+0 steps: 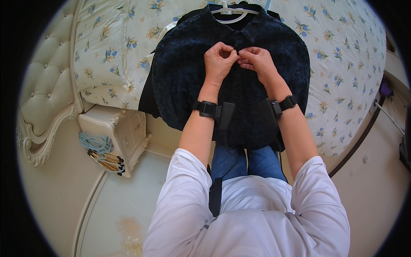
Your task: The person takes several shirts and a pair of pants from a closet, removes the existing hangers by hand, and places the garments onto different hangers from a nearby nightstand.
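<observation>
A dark navy, mottled shirt lies spread on the bed, its collar at the far end and its hem hanging over the near edge. Inside the collar sits a white hanger. My left hand pinches the front placket just below the collar, thumb and forefinger together. Close against it, my right hand pinches the same placket from the other side, fingers curled. The fingertips almost meet; any button between them is too small to make out. Black straps with small dark boxes are on both wrists.
The bed has a pale floral cover and a pillow at the left. More garments lie under the shirt. A cream nightstand holding blue hangers and wooden ones stands near left, beside a tufted headboard.
</observation>
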